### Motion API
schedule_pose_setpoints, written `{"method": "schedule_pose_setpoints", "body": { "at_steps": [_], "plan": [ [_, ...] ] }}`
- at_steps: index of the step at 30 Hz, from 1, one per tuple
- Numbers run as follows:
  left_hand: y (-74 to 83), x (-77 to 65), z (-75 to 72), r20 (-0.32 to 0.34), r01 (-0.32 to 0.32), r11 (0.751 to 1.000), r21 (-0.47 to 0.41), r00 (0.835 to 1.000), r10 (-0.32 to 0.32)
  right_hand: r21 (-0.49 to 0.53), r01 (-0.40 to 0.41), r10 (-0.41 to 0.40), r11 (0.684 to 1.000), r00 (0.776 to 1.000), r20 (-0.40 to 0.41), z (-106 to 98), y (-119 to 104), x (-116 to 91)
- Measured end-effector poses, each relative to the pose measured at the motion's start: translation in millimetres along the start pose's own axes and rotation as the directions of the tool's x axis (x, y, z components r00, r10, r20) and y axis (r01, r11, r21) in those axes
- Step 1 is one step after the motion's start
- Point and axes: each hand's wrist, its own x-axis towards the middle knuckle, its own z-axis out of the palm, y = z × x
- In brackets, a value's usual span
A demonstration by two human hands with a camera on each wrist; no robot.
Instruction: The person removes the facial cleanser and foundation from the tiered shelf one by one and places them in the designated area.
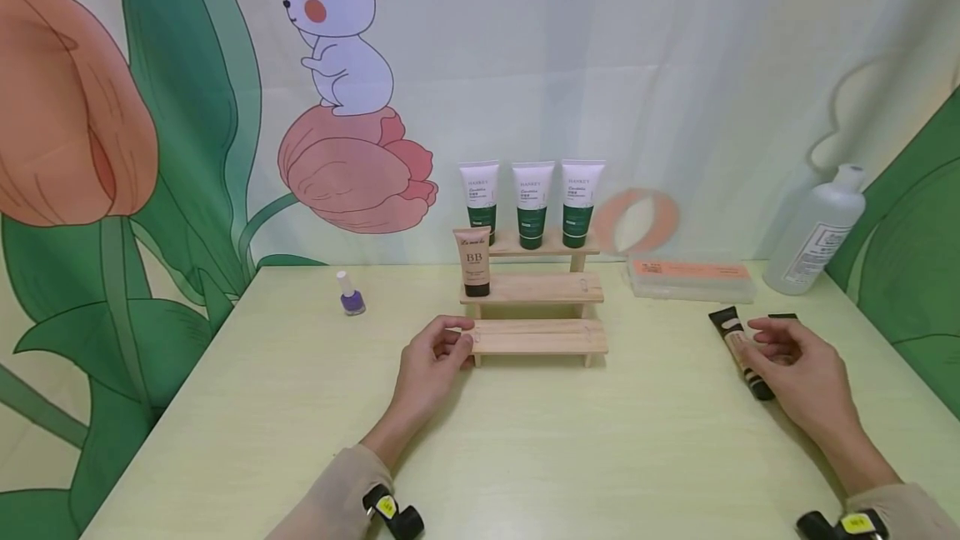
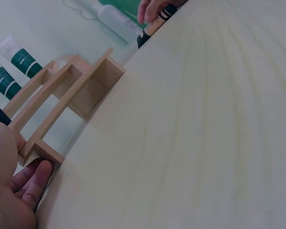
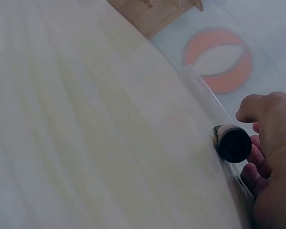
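My left hand [image 1: 429, 365] holds the left end of the lowest step of a three-step wooden display rack [image 1: 540, 340], thumb and fingers around its corner. Three white-and-green tubes [image 1: 532, 205] stand on the rack's top step. On the middle step, at its left, stands a beige BB cream tube [image 1: 474, 261] with a black cap. Over on the right, my right hand [image 1: 810, 377] is beside a black-and-beige tube [image 1: 733, 338] lying on the table. Its fingers are loosely bent, with the thumb side raised off the tube's black cap [image 3: 234, 144] in the right wrist view.
A dark tube end [image 1: 783, 317] shows behind my right hand. A clear flat case [image 1: 690, 280] with an orange label lies at the back, left of a white bottle [image 1: 817, 232]. A purple nail polish bottle [image 1: 350, 297] stands left of the rack. A printed curtain [image 1: 525, 65] hangs behind.
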Motion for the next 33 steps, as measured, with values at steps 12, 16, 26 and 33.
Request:
{"method": "schedule_pose_setpoints", "body": {
  "at_steps": [12, 16, 26, 33],
  "plan": [
    [0.3, -0.5, 0.3, 0.004, 0.002, 1.000, -0.018, 1.000, -0.002, 0.102, 0.022, -0.009, 0.994, 0.992, -0.127, 0.3, -9.1, -1.6],
    [0.7, -0.7, 0.3, 0.003, -0.003, 1.000, -0.019, 1.000, 0.003, 0.168, 0.049, -0.026, 0.985, 0.991, -0.134, 1.5, -17.6, -0.9],
    [-0.5, -0.5, 0.1, 0.006, -0.007, 1.000, -0.023, 1.000, 0.007, 0.307, 0.130, -0.098, 0.943, 0.988, -0.120, 4.5, -41.6, 1.0],
    [1.1, -1.0, -0.7, 0.008, -0.007, 1.000, -0.029, 1.000, 0.008, 0.487, 0.151, -0.109, 0.860, 0.988, -0.114, 12.3, -66.8, 6.0]
  ]
}}
